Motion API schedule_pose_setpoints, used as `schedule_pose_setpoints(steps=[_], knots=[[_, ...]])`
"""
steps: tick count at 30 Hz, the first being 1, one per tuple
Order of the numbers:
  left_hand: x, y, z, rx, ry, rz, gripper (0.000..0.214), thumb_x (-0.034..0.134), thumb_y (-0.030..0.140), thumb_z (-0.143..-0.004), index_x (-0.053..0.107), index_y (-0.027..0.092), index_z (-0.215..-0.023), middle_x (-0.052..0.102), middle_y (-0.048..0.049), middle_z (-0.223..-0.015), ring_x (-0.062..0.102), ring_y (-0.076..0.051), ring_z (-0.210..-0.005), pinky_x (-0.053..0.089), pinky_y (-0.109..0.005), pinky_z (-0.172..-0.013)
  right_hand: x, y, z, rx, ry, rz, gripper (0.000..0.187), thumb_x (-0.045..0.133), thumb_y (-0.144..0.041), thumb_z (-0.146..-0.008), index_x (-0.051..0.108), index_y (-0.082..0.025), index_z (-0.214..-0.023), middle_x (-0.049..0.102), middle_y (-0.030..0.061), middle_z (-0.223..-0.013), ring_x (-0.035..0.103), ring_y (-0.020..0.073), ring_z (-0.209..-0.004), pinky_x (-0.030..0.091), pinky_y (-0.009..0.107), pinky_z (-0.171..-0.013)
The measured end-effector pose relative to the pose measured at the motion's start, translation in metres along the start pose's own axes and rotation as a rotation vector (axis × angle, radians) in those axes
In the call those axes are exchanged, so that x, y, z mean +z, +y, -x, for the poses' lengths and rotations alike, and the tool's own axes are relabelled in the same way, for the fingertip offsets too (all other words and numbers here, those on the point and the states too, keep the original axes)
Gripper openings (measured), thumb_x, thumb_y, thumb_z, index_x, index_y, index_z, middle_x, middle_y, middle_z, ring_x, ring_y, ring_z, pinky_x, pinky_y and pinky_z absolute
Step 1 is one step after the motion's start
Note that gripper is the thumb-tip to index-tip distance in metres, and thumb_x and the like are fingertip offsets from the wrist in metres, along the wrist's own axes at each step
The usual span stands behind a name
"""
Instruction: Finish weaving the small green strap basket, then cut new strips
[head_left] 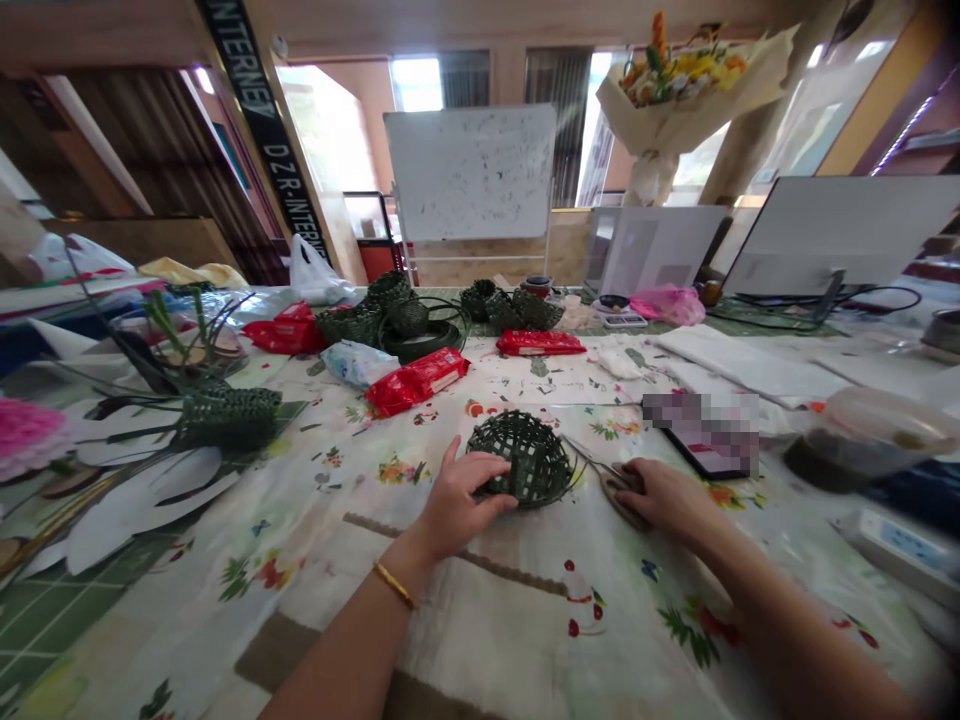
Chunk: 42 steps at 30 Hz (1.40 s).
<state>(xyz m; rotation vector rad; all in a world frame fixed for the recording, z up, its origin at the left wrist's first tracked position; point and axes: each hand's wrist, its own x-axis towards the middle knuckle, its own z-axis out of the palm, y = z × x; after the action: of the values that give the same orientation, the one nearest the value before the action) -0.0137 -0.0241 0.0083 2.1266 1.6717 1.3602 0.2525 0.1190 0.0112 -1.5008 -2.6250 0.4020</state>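
A small dark green woven basket lies upside down on the flowered tablecloth in front of me. My left hand rests against its near left side, fingers curled onto the weave. My right hand lies to the basket's right, closed over the handles of a pair of scissors whose blades point toward the basket.
Several more green woven baskets and red packets sit further back. A half-woven piece with loose leaf strips lies at left. A phone and a clear lidded container are at right. Whiteboard and laptops stand behind.
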Motion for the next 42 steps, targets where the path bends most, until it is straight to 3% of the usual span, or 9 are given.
schedule_pose_setpoints(steps=[4, 7, 9, 11, 15, 18, 22, 29, 42], knots=[[0.001, 0.012, -0.003, -0.095, 0.100, 0.081, 0.003, 0.068, 0.021, -0.075, 0.066, 0.020, -0.073, 0.070, -0.0006, -0.074, 0.064, -0.017, -0.075, 0.027, -0.049, -0.107, -0.005, 0.004, 0.000, 0.096, -0.061, -0.090, 0.024, 0.056, -0.037, -0.073, 0.066, -0.016, -0.075, 0.068, 0.0115, -0.075, 0.063, 0.0263, -0.071, 0.040, 0.031, -0.058], [-0.003, 0.017, -0.005, -0.320, 0.226, 0.204, 0.007, 0.070, 0.025, -0.072, 0.069, 0.018, -0.075, 0.070, -0.0027, -0.074, 0.062, -0.017, -0.072, 0.048, -0.036, -0.082, -0.011, 0.002, 0.005, 0.090, -0.117, -0.673, 0.030, 0.055, -0.045, -0.076, 0.063, -0.017, -0.081, 0.065, 0.0066, -0.070, 0.059, 0.0192, -0.062, 0.040, 0.028, -0.055], [-0.005, 0.020, -0.006, -0.463, 0.288, 0.351, 0.015, 0.071, 0.028, -0.070, 0.071, 0.017, -0.080, 0.071, -0.0039, -0.076, 0.062, -0.017, -0.071, 0.051, -0.029, -0.068, -0.014, -0.006, 0.014, -0.040, -0.089, -1.116, 0.034, 0.059, -0.050, -0.073, 0.060, -0.018, -0.084, 0.061, 0.0033, -0.067, 0.054, 0.0157, -0.059, 0.039, 0.027, -0.054], [-0.004, 0.023, -0.006, -0.540, 0.307, 0.511, 0.019, 0.072, 0.030, -0.069, 0.072, 0.017, -0.083, 0.072, -0.0039, -0.076, 0.063, -0.016, -0.068, 0.051, -0.026, -0.063, -0.014, -0.019, 0.025, -0.205, -0.020, -1.300, 0.040, 0.065, -0.053, -0.068, 0.060, -0.020, -0.088, 0.057, 0.0011, -0.067, 0.049, 0.0138, -0.057, 0.037, 0.026, -0.053], [0.003, 0.031, -0.004, -0.537, 0.292, 0.620, 0.019, 0.072, 0.029, -0.069, 0.073, 0.017, -0.083, 0.073, -0.0045, -0.078, 0.065, -0.016, -0.069, 0.053, -0.026, -0.065, -0.007, -0.054, 0.048, -0.269, -0.094, -1.009, 0.035, 0.073, -0.040, -0.063, 0.059, -0.020, -0.088, 0.053, -0.0017, -0.066, 0.048, 0.0142, -0.059, 0.038, 0.026, -0.055], [0.007, 0.034, -0.002, -0.482, 0.276, 0.537, 0.015, 0.070, 0.028, -0.072, 0.073, 0.017, -0.082, 0.072, -0.0041, -0.075, 0.064, -0.016, -0.069, 0.052, -0.027, -0.065, -0.003, -0.074, 0.056, -0.274, -0.038, -0.687, 0.024, 0.070, -0.031, -0.065, 0.053, -0.020, -0.078, 0.052, -0.0020, -0.069, 0.046, 0.0153, -0.064, 0.039, 0.027, -0.059], [0.008, 0.035, -0.001, -0.354, 0.265, 0.366, 0.011, 0.069, 0.026, -0.074, 0.073, 0.018, -0.079, 0.068, -0.0039, -0.075, 0.062, -0.016, -0.070, 0.050, -0.026, -0.065, 0.001, -0.079, 0.056, -0.239, -0.005, -0.501, 0.019, 0.065, -0.031, -0.070, 0.050, -0.021, -0.076, 0.052, -0.0029, -0.068, 0.046, 0.0152, -0.063, 0.038, 0.026, -0.058], [0.007, 0.038, 0.000, -0.180, 0.235, 0.149, 0.005, 0.071, 0.021, -0.074, 0.073, 0.017, -0.077, 0.066, -0.0043, -0.072, 0.058, -0.016, -0.073, 0.047, -0.028, -0.069, 0.014, -0.077, 0.055, -0.316, -0.006, -0.438, 0.019, 0.063, -0.036, -0.075, 0.052, -0.020, -0.074, 0.054, -0.0022, -0.068, 0.046, 0.0141, -0.062, 0.035, 0.024, -0.056], [0.007, 0.041, 0.000, -0.167, 0.218, 0.097, 0.004, 0.070, 0.020, -0.075, 0.073, 0.018, -0.077, 0.065, -0.0028, -0.068, 0.057, -0.017, -0.072, 0.046, -0.029, -0.069, 0.023, -0.083, 0.059, -0.347, -0.023, -0.418, 0.022, 0.056, -0.041, -0.081, 0.052, -0.020, -0.076, 0.058, 0.0004, -0.070, 0.050, 0.0157, -0.063, 0.037, 0.025, -0.057]])
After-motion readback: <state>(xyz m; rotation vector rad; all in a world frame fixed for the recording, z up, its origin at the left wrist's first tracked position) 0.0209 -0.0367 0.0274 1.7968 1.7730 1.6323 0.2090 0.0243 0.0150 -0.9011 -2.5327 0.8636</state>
